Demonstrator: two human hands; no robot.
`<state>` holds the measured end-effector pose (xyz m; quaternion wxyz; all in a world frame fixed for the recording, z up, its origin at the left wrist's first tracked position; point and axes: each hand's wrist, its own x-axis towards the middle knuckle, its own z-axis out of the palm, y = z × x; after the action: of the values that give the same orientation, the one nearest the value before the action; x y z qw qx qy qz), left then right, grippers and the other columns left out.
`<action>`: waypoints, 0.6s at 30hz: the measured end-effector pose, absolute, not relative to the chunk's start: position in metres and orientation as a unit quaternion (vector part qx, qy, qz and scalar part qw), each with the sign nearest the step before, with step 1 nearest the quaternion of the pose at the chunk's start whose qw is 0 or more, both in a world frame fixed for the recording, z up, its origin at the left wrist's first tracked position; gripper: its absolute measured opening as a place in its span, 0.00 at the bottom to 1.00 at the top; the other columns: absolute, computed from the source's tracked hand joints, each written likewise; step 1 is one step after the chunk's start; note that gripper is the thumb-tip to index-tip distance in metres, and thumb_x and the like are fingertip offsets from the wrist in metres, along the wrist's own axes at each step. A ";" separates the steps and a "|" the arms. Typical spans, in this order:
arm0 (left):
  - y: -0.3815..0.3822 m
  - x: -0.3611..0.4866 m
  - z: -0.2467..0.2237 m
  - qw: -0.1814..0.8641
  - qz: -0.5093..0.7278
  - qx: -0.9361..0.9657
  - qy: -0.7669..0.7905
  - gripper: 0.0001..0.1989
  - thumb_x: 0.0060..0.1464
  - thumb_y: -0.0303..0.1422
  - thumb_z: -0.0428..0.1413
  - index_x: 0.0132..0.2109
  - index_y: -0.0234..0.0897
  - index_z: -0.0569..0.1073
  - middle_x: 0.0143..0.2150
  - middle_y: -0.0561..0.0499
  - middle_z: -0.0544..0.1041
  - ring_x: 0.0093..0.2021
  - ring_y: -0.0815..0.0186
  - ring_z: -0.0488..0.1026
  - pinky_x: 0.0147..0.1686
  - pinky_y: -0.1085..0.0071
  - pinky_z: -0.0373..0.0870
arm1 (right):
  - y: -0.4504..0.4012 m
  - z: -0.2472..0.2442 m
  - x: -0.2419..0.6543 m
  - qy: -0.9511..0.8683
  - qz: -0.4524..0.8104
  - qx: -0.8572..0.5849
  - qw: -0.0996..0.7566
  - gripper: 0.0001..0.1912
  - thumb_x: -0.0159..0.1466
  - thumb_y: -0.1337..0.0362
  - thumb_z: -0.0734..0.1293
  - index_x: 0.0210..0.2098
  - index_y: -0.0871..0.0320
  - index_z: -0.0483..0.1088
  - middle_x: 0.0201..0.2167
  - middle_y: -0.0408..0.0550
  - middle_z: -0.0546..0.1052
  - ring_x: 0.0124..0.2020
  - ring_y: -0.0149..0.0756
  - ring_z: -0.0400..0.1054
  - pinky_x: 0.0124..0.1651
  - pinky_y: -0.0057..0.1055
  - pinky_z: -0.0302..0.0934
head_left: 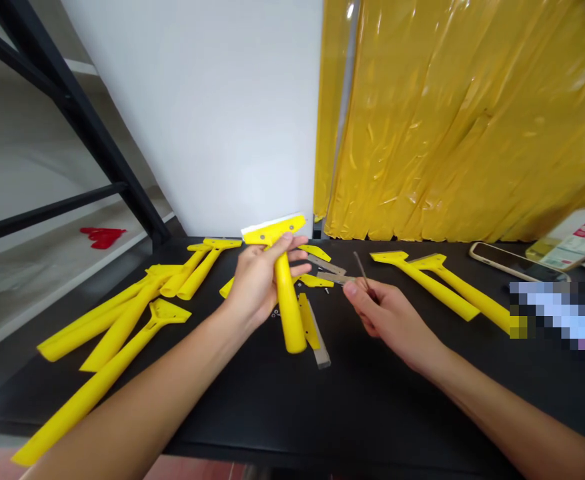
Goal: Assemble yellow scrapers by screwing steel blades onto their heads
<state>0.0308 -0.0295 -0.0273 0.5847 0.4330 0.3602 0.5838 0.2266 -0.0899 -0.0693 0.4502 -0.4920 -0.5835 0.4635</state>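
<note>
Your left grip [256, 283] is wrapped around a yellow scraper [287, 293], raised over the bench [382, 407] near its middle; your right grip [389, 310] pinches a thin rod [361, 268]. Rightward, near the back edge, a labelled see-through container [565, 235] has unclear contents.

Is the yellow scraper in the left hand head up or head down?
Head up: the left hand holds the yellow scraper, its head showing against the white panel and its handle slanting down.

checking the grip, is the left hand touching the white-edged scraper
Touching. The head view shows the left hand holding the scraper, its thumb lying across the front of the neck.
</note>
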 end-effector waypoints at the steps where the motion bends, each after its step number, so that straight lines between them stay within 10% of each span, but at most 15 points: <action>1: -0.032 0.034 -0.028 0.627 0.576 0.401 0.338 0.11 0.57 0.33 0.64 0.44 0.30 0.79 0.52 0.38 0.81 0.42 0.59 0.80 0.41 0.63 0.82 | -0.089 -0.069 0.226 -0.606 0.442 -0.499 0.434 0.27 0.66 0.42 0.66 0.25 0.56 0.57 0.22 0.36 0.56 0.24 0.27 0.49 0.25 0.28 0.46; 6: -0.043 0.048 -0.043 0.692 0.572 0.344 0.276 0.11 0.63 0.34 0.60 0.49 0.34 0.76 0.63 0.41 0.74 0.60 0.53 0.74 0.55 0.55 0.78 | -0.094 -0.072 0.217 -0.690 0.438 -0.481 0.318 0.18 0.62 0.46 0.71 0.36 0.56 0.73 0.24 0.36 0.58 0.27 0.29 0.51 0.30 0.29 0.47; 12: -0.041 0.052 -0.053 0.672 0.533 0.433 0.277 0.13 0.66 0.40 0.56 0.49 0.36 0.76 0.59 0.39 0.78 0.58 0.57 0.75 0.57 0.58 0.75 | -0.100 -0.077 0.210 -0.692 0.430 -0.487 0.314 0.16 0.64 0.52 0.69 0.28 0.56 0.67 0.23 0.38 0.60 0.26 0.30 0.52 0.29 0.29 0.47; 18: 0.006 0.003 -0.033 0.312 0.582 0.586 0.470 0.19 0.65 0.47 0.49 0.43 0.36 0.74 0.43 0.39 0.82 0.45 0.55 0.79 0.45 0.59 0.76 | -0.087 -0.056 0.248 -0.693 0.303 -0.558 0.343 0.18 0.67 0.52 0.63 0.27 0.56 0.69 0.21 0.40 0.62 0.24 0.31 0.54 0.26 0.30 0.48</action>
<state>0.0031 0.0062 -0.0333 0.3124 0.5856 0.4704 0.5815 0.2476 -0.0868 -0.0559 0.3434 -0.5575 -0.6926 0.3026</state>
